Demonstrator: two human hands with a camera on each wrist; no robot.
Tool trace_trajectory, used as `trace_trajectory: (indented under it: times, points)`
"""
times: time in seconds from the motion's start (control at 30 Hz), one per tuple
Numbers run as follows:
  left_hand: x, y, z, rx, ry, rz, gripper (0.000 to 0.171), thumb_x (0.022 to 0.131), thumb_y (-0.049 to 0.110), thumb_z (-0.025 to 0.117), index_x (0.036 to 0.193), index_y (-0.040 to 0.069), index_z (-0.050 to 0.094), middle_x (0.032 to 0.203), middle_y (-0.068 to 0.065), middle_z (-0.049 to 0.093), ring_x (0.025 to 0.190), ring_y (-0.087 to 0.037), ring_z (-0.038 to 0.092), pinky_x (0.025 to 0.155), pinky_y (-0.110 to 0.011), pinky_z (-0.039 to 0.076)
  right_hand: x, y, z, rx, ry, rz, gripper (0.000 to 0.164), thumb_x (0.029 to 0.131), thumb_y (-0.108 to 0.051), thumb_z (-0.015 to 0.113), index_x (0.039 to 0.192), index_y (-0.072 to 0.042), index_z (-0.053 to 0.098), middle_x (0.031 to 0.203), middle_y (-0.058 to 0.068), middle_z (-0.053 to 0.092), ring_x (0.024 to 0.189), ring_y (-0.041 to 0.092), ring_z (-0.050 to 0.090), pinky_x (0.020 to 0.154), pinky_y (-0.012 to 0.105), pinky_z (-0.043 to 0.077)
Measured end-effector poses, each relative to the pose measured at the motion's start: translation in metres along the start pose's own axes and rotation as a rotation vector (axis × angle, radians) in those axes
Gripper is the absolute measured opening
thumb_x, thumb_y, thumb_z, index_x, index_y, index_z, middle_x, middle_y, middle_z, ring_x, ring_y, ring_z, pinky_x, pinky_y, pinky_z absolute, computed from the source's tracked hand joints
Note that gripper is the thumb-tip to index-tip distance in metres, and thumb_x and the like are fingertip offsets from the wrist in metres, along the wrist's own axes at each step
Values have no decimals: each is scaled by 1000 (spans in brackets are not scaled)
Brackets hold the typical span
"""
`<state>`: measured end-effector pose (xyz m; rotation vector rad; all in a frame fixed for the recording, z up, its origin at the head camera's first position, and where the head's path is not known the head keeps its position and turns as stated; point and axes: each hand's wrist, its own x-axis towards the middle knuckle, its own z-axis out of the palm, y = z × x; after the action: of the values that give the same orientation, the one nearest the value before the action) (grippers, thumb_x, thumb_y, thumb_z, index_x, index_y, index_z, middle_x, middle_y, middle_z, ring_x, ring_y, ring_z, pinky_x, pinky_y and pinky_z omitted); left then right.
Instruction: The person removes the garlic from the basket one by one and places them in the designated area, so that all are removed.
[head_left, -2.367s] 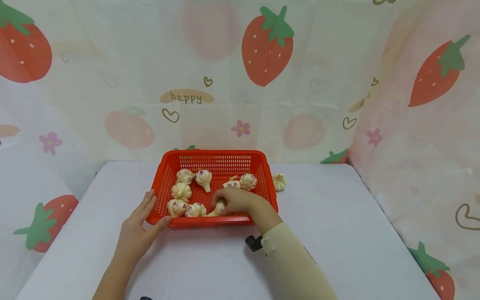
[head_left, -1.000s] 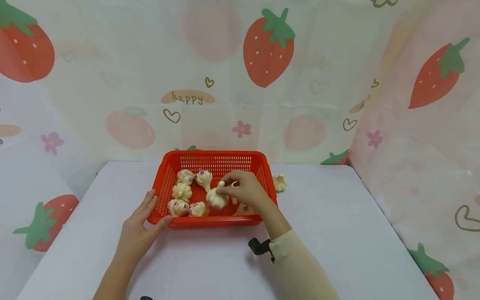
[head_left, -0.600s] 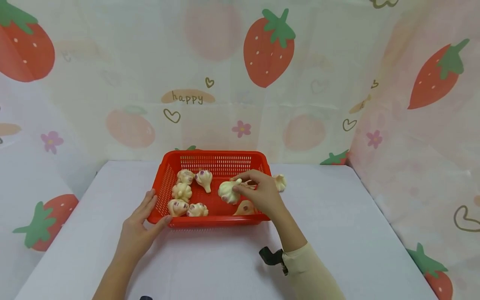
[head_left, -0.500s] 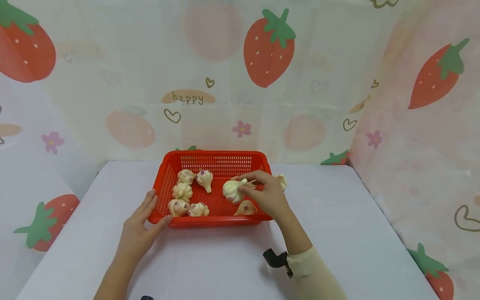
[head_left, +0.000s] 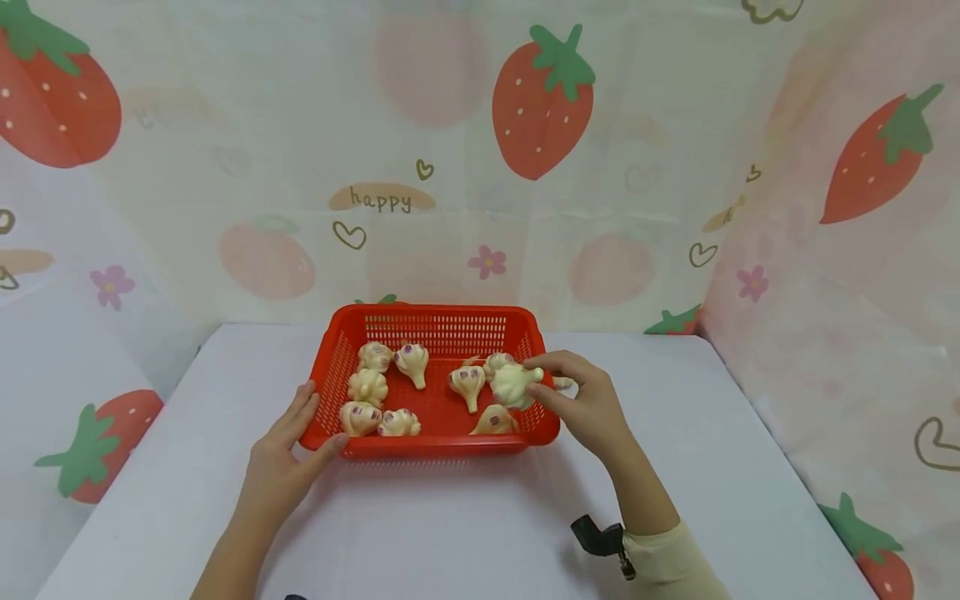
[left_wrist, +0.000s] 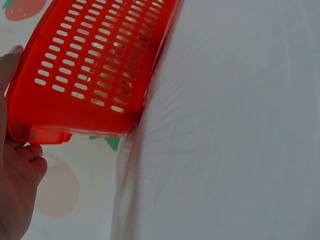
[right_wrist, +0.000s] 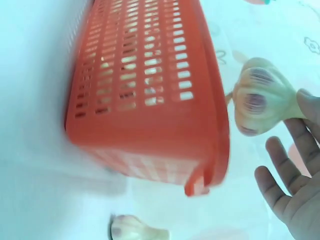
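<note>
My right hand (head_left: 592,402) pinches the stem of a pale garlic bulb (head_left: 513,386) between thumb and fingers. That bulb is above the right side of the red basket (head_left: 420,447); in the right wrist view, the held garlic bulb (right_wrist: 262,97) shows purple patches and hangs beyond the basket rim. My left hand (head_left: 281,467) rests at the basket's front left corner, thumb on the front rim and straight fingers along the left side. Inside lie several garlic bulbs, among them one bulb (head_left: 411,363) at the back and another bulb (head_left: 467,383) right of centre.
Another garlic bulb (right_wrist: 132,229) lies on the white tablecloth (head_left: 660,400) outside the basket's right side, mostly hidden by my right hand in the head view. Strawberry-print sheets (head_left: 645,167) rise behind and beside the table.
My right hand has lifted the garlic bulb from the front middle of the basket and carried it right, towards the right rim. My left hand stays at the corner.
</note>
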<state>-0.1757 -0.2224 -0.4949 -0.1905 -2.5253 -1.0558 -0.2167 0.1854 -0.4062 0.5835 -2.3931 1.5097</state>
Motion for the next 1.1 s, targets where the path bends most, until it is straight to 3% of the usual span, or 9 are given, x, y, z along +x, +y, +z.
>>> trace_trajectory:
  times: [0.13,0.2,0.4,0.53,0.6,0.67,0.73,0.97,1.1]
  points:
    - [0,0,0,-1,9,10,83,88,42,81,154,7,44,164,-2,37,152,-29,36,115,-40,36,-5,5,-10,-2,3,-7,26,90,-16,80,114,-25,76,112,-9,72,106,16,62,95,31,50]
    - [0,0,0,0,8,10,83,88,42,81,154,7,44,164,-3,37,152,-29,36,112,-47,38,-7,8,-15,-1,3,-4,26,90,-15,80,114,-24,76,115,-8,72,111,15,61,96,29,49]
    - [-1,1,1,5,-9,-7,84,88,45,80,155,8,44,164,-4,37,152,-30,36,109,-52,40,-15,17,-26,-9,9,25,29,88,-14,82,116,-22,77,121,-5,71,127,16,58,103,35,48]
    - [0,2,0,9,-4,-4,84,88,44,80,155,8,44,164,-4,38,151,-30,37,109,-51,40,-18,20,-32,-23,28,37,31,87,-13,83,117,-19,77,117,-5,71,119,13,60,104,38,48]
    - [0,3,-1,12,-4,-4,84,88,44,80,155,8,44,164,-4,38,151,-30,37,113,-40,39,-18,21,-35,-39,41,37,30,87,-14,83,116,-16,77,114,-5,71,115,11,61,103,34,48]
    - [0,4,-2,13,-8,-7,84,88,45,80,155,8,43,164,-4,38,151,-30,37,112,-40,40,-18,22,-37,-43,54,33,28,88,-14,83,115,-13,78,113,-4,72,113,10,61,101,30,48]
    - [-1,5,-2,12,-10,-9,84,88,45,80,155,8,44,164,-4,38,151,-30,37,112,-40,40,-18,22,-40,-43,68,31,26,89,-15,82,114,-13,78,112,-4,72,111,10,62,100,27,47]
    - [-1,5,-4,12,-15,-8,84,89,44,79,155,8,43,164,-4,37,151,-31,36,107,-54,42,-18,21,-54,-67,119,28,24,92,-15,79,116,-17,77,114,-3,71,112,9,60,102,35,46]
    - [-1,4,-2,12,-20,-17,85,89,45,79,156,9,42,165,-3,36,152,-30,35,108,-54,41,-19,27,-64,-131,161,24,26,92,-16,78,118,-18,77,116,-3,72,112,8,57,100,24,44]
